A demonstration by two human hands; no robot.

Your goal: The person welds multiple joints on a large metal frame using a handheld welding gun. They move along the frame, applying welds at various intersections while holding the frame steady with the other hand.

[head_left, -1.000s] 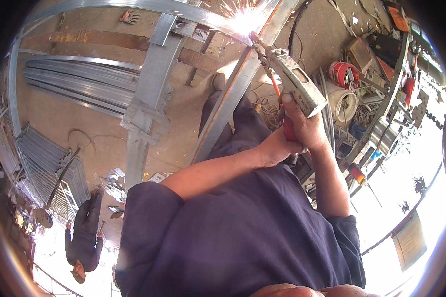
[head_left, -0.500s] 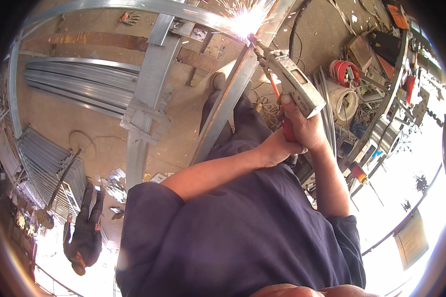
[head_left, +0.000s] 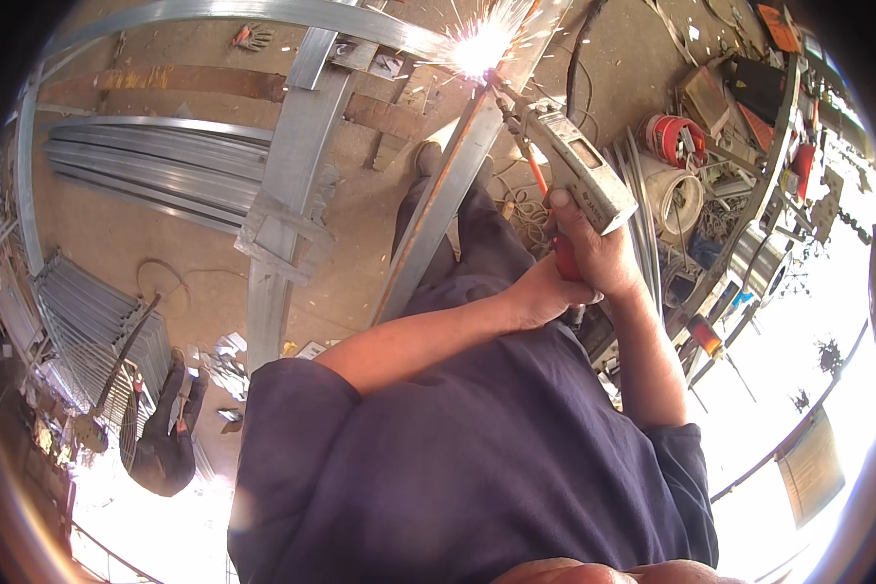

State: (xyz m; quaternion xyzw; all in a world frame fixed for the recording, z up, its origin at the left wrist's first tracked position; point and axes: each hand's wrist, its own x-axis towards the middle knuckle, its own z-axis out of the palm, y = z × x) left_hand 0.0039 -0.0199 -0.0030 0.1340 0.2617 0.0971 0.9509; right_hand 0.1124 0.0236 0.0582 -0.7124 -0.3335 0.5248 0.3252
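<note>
Both hands are together in front of my waist on a welding torch (head_left: 576, 161) with a boxy beige body, a small window and a red grip. My right hand (head_left: 602, 255) is wrapped round the grip, its thumb against the lower end of the box. My left hand (head_left: 538, 294) comes across my body, closed at the same grip; part of its fingers is hidden. Glare and sparks hide the torch's tip, where a slanting steel bar (head_left: 450, 195) meets a curved-looking grey metal tube (head_left: 360, 21).
A wide steel beam (head_left: 274, 234) stands to the left, with stacked metal tubes (head_left: 165, 165) past it. A person (head_left: 165, 453) bends beside a pile of grey profiles (head_left: 97, 311). On the right are a red bucket (head_left: 664, 141), a white bucket (head_left: 676, 200) and a cluttered rack (head_left: 749, 243).
The person at lower left has bent forward, drawing the upper body up toward the legs. The spark spray has changed shape. My hands and the torch hold almost the same place.
</note>
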